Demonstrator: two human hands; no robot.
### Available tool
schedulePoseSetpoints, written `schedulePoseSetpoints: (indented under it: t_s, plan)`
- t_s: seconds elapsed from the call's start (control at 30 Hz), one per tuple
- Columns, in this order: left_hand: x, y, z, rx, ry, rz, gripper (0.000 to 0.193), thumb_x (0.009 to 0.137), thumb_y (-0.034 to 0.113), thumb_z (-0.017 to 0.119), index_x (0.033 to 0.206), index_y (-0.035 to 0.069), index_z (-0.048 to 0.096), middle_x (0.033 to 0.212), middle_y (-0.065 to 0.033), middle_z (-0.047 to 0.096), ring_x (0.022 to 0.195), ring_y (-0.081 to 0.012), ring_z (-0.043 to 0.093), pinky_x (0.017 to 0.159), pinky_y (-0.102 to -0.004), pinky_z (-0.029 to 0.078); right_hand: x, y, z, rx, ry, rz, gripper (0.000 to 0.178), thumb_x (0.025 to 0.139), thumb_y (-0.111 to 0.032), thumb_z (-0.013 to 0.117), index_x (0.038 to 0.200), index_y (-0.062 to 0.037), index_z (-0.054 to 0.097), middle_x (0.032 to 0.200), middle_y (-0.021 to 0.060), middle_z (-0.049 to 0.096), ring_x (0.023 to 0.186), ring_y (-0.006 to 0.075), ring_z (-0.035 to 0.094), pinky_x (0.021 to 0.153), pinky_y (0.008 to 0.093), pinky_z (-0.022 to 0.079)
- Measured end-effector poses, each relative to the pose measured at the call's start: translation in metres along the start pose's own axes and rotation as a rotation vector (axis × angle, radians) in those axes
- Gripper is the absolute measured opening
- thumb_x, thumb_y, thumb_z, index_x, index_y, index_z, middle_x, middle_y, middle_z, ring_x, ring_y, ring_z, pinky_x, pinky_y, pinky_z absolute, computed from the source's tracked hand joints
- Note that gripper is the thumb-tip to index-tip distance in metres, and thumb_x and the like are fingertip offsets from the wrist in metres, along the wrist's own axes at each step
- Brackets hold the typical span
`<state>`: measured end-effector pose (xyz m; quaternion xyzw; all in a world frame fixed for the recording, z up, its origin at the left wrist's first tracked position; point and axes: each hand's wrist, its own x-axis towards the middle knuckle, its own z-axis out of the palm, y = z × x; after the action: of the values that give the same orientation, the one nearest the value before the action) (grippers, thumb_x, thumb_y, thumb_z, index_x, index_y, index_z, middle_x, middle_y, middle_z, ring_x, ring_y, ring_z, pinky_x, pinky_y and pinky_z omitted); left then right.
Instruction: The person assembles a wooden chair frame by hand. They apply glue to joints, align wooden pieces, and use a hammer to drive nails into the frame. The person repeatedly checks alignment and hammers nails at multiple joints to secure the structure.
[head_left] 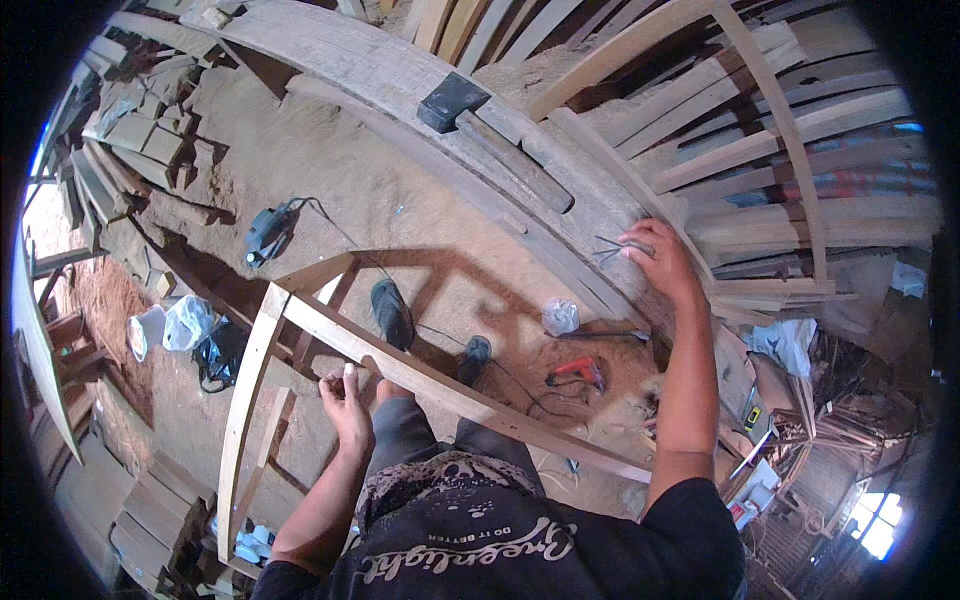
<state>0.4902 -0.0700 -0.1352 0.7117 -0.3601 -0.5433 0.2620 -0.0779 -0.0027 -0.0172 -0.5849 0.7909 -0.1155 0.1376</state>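
Observation:
Over a long weathered plank (360,75), my right hand (660,258) is closed on several thin dark nails (608,248), whose ends stick out past the fingertips. A mallet (510,155) with a blocky black head and a wooden handle lies on the same plank, to the left of that hand. My left hand (347,400) is closed beside a pale wooden frame (400,358), its fingers curled and thumb up near the beam's edge. Whether anything small is in those fingers cannot be made out. The frame's joined beams cross in front of my legs.
A blue power tool (268,235) with a cord lies on the dusty ground at left. An orange-red tool (578,374) and a clear plastic bag (560,317) are near my feet. Stacked boards (800,150) and a curved strip (775,110) fill the far right; wood blocks (150,140) lie far left.

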Motion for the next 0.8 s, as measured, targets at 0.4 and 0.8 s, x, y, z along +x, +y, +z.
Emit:
schedulePoseSetpoints:
  t_s: [0.4, 0.8]
  plan:
    - [-0.065, -0.005, 0.002, 0.111, -0.234, 0.313, 0.022, 0.094, 0.016, 0.08, 0.104, 0.004, 0.063, 0.103, -0.007, 0.063, 0.095, -0.0159, 0.061, 0.084, -0.0313, 0.051, -0.013, -0.009, 0.008, 0.101, 0.176, 0.016, 0.015, 0.087, -0.005, 0.078, 0.102, -0.0042, 0.076, 0.103, 0.0126, 0.072, 0.099, 0.0271, 0.07, 0.088, 0.0386, 0.055]
    - [-0.064, 0.149, 0.043, 0.529, -0.422, 0.869, 0.037, 0.088, 0.019, 0.079, 0.123, 0.01, 0.074, 0.111, -0.0118, 0.071, 0.1, -0.0318, 0.067, 0.087, -0.0445, 0.056, 0.017, -0.287, 0.025, 0.507, -0.579, -0.29, 0.014, 0.09, -0.009, 0.076, 0.103, -0.0029, 0.076, 0.098, 0.0166, 0.074, 0.088, 0.0336, 0.072, 0.08, 0.0405, 0.058]
